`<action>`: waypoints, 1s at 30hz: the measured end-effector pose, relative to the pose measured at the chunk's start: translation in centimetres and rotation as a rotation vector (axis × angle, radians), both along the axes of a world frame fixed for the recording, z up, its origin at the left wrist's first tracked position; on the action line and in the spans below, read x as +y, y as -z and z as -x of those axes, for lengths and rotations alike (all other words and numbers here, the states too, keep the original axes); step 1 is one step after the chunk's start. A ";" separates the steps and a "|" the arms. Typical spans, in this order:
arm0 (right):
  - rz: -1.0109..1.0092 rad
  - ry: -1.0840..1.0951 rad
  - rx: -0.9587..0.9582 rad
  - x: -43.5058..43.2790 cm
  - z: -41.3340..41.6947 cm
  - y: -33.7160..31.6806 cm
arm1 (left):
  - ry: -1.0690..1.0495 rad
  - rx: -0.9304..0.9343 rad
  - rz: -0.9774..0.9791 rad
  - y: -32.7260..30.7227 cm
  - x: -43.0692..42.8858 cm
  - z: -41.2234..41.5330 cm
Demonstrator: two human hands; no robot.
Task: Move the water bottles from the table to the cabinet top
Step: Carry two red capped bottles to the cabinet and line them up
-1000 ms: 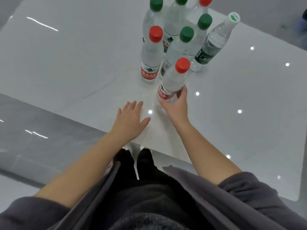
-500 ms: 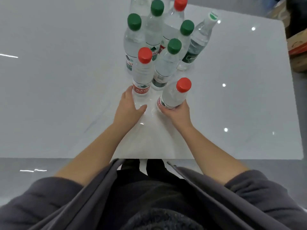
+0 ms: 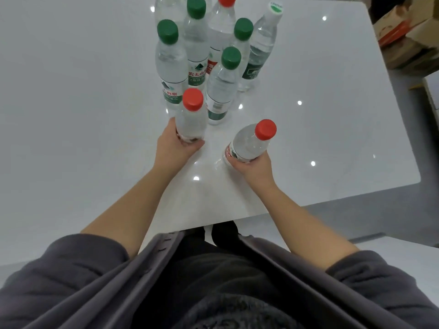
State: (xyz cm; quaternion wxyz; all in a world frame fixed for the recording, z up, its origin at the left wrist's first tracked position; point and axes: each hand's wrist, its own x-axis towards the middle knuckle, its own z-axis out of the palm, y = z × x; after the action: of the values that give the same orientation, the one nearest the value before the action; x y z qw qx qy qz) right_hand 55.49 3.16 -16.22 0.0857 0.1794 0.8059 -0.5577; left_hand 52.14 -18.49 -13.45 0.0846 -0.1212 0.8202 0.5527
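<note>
1. Nearest the camera, grey sleeves (image 3: 78, 264) pushed up to the elbows frame dark clothing, and both bare forearms reach out over the glossy white bench (image 3: 332, 129).
2. The right hand (image 3: 255, 168) is wrapped around the base of a red-capped bottle (image 3: 250, 143), which tilts to the right, its cap leaning away from the group; whether its base touches the bench cannot be told.
3. The left hand (image 3: 174, 147) is closed around the lower part of a second red-capped bottle (image 3: 192, 119), which stands roughly upright just in front of the cluster.
4. Behind it, the remaining water bottles (image 3: 223, 86) stand close together on the bench: four green caps, one red cap and one white-capped bottle (image 3: 263, 41) at the right.
5. Beyond the bench's far right corner, cardboard boxes (image 3: 408, 36) sit on the floor.
</note>
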 end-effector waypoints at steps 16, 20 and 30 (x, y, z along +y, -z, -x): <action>0.037 0.142 -0.013 -1.7 -0.8 1.4 | 0.128 -0.125 0.084 3.6 -1.3 -2.9; 0.028 0.169 -0.043 -1.0 -2.4 1.2 | 0.142 -0.092 0.077 3.3 -0.5 -3.6; 0.039 0.363 -0.076 5.6 -15.1 -0.8 | 0.488 -0.081 0.068 3.0 9.9 -8.4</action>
State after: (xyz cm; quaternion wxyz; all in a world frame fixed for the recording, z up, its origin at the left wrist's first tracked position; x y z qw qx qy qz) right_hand 70.57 8.75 -15.39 0.0176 0.3412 0.7454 -0.5724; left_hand 60.54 -8.63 -16.43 0.2442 0.0554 0.8393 0.4826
